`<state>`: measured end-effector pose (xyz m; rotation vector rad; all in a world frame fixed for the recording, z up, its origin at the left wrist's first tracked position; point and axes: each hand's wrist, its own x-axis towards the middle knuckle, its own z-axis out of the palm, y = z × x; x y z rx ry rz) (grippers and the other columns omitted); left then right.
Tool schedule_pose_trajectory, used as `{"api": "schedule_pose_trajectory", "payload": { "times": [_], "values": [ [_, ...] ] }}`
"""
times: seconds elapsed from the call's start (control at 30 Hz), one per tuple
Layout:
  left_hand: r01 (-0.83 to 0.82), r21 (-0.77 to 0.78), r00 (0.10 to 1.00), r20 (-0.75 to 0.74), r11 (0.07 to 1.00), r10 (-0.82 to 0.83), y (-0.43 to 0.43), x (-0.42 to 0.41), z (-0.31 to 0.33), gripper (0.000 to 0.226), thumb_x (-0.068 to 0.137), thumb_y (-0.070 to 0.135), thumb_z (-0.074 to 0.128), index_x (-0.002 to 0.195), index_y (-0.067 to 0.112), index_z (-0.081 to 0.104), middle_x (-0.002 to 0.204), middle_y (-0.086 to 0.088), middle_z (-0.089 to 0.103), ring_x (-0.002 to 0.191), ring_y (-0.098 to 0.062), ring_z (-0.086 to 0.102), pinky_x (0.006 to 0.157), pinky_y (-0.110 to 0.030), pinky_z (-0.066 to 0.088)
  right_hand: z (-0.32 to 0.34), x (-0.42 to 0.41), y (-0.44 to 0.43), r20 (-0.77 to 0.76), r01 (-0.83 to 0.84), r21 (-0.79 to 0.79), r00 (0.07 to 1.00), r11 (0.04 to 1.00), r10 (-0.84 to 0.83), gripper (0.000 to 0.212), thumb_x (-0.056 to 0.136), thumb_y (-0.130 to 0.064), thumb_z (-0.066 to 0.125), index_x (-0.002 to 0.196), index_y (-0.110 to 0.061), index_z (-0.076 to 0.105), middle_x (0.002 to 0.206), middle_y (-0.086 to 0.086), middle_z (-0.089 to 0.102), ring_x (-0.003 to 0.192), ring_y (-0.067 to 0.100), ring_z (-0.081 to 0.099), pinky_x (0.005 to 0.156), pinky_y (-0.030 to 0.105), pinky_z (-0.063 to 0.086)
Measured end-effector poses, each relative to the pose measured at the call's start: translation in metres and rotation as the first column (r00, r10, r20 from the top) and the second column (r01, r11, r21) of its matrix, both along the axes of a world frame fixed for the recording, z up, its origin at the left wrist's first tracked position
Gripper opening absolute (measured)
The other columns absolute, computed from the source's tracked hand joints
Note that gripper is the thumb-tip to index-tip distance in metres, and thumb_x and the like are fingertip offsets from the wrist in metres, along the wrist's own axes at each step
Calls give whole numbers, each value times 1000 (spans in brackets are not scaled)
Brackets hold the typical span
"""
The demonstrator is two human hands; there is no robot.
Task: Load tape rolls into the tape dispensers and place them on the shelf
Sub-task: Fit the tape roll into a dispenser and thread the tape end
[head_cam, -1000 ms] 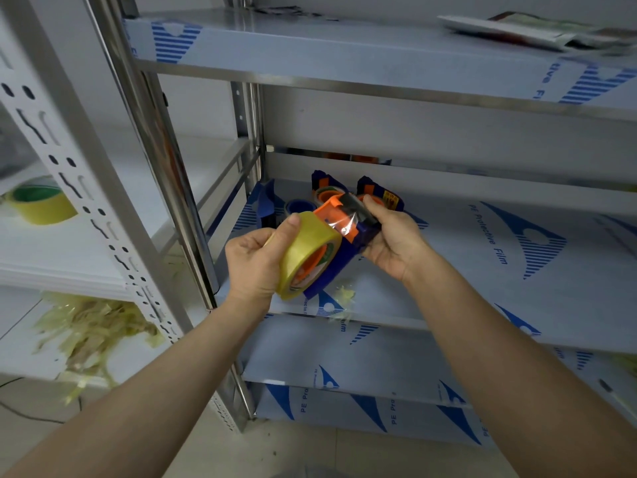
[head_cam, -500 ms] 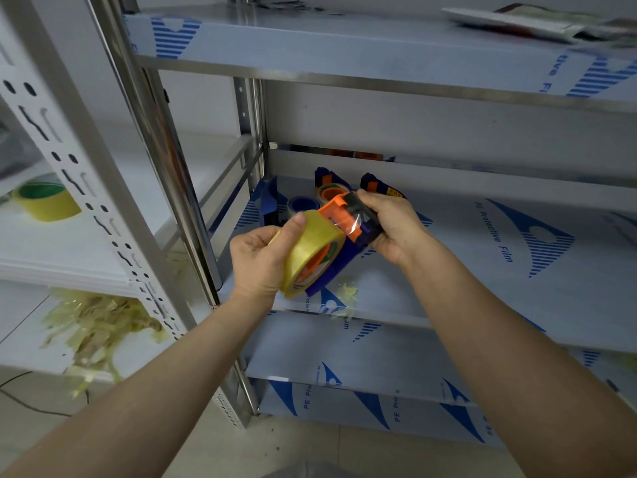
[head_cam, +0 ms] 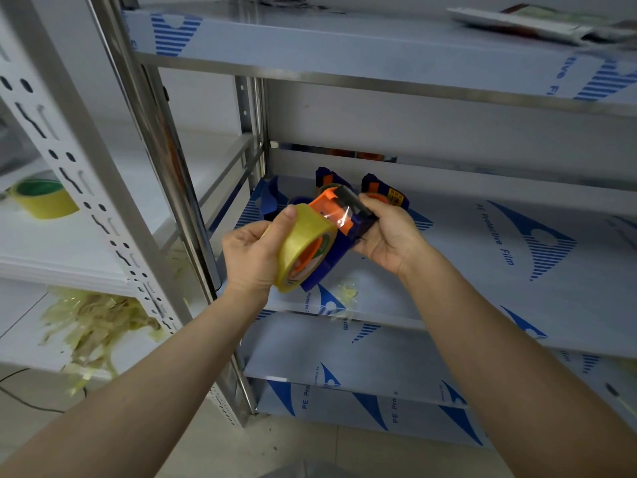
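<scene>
A yellow tape roll (head_cam: 305, 248) sits on the blue and orange tape dispenser (head_cam: 339, 232), held in the air in front of the middle shelf (head_cam: 482, 270). My left hand (head_cam: 255, 253) grips the roll from the left, thumb on its rim. My right hand (head_cam: 386, 232) grips the dispenser's handle end, where a clear strip of tape runs over the orange front. Behind my hands, two loaded dispensers (head_cam: 384, 194) stand at the back left of that shelf.
A second yellow tape roll (head_cam: 41, 198) lies on the white rack at left, with a heap of torn tape strips (head_cam: 93, 315) on the level below. Steel uprights (head_cam: 162, 150) separate the racks. Flat packets (head_cam: 537, 25) lie on the top shelf.
Both hands with the roll and dispenser rose slightly and shifted a little right. The grips stay the same.
</scene>
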<state>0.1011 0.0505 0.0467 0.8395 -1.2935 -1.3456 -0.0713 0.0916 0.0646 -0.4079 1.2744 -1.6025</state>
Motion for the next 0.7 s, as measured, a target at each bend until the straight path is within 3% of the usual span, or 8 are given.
{"api": "schedule_pose_trajectory", "payload": {
  "times": [0.1,0.2,0.37,0.5,0.7],
  "values": [
    [4,-9,1000,4,1000,-4,0,1,-3,46,71,38,74,58,-5,60,52,-7,60,55,-20,58,51,-25,47,6,-5,1,-113,-29,62,993,998,36,6,89,-20,58,89,-15,62,89,7,66,84,22,64,72,36,56],
    [40,-55,999,16,998,-39,3,-2,-4,61,70,41,70,69,-19,58,68,-27,60,63,-29,56,54,-27,45,9,-6,-4,-171,3,103,985,995,15,23,88,-27,63,104,-10,64,92,9,69,84,23,66,73,35,56],
    [11,-13,1000,26,1000,-11,3,-5,-1,40,78,30,68,58,-3,59,59,-13,59,62,-26,58,52,-25,47,10,-4,-12,-137,49,84,990,995,-37,15,91,-21,60,98,-8,64,84,8,68,72,18,65,62,30,55],
    [-26,13,999,18,1000,26,-1,-5,-1,36,82,25,68,54,5,58,46,6,58,51,-8,58,48,-21,47,5,-5,-9,-22,20,2,1000,1000,-20,13,93,-18,56,95,-7,63,87,9,67,76,18,65,68,30,55],
    [-42,42,999,-7,998,42,-6,-9,-4,35,81,28,68,53,8,59,46,6,59,50,-10,59,51,-23,48,6,0,-12,22,96,-39,995,995,-95,11,94,-10,53,88,-7,62,81,11,64,73,18,61,73,32,52]
  ]
}}
